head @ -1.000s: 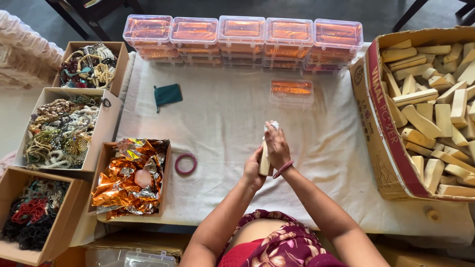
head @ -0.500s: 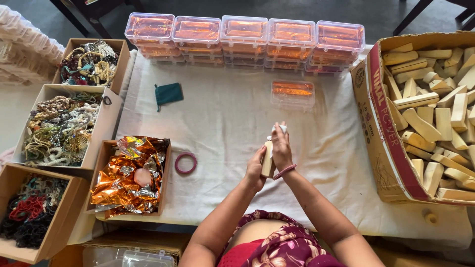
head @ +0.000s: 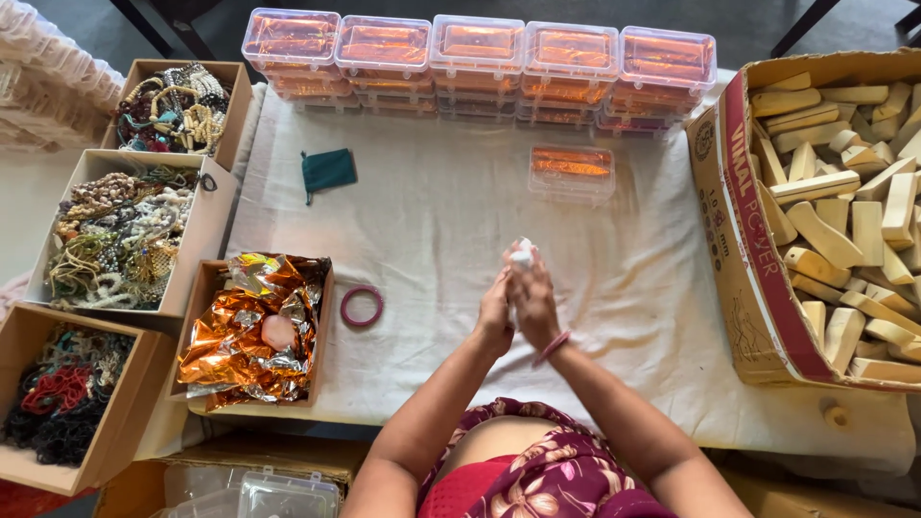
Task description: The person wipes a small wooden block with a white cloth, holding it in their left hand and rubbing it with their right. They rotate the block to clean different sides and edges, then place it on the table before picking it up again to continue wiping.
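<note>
Along the left edge stand three open cardboard boxes: the nearest one (head: 58, 403) holds dark and red beads, the middle one (head: 120, 235) a tangle of pale and brown bead strings, the far one (head: 177, 105) more beaded jewellery. Just beside them, a smaller box (head: 254, 331) is stuffed with crumpled orange foil. A pink bangle (head: 362, 307) lies flat on the white cloth (head: 432, 221), and farther back sits a small green pouch (head: 328, 170).

At the middle, above the cloth, the left hand (head: 495, 317) and right hand (head: 533, 302) are pressed close together, fingers curled round a pale upright piece (head: 522, 255) — only its whitish top shows above the fingertips, so I cannot tell just what it is. A pink band circles the right wrist.

Beyond the hands a single clear plastic case (head: 572, 171) with orange foil inside lies alone on the cloth; a row of stacked cases (head: 480, 62) of the same kind lines the far edge. On the right, a big carton (head: 758, 259) is heaped with pale wooden blocks — well apart from the hands.
</note>
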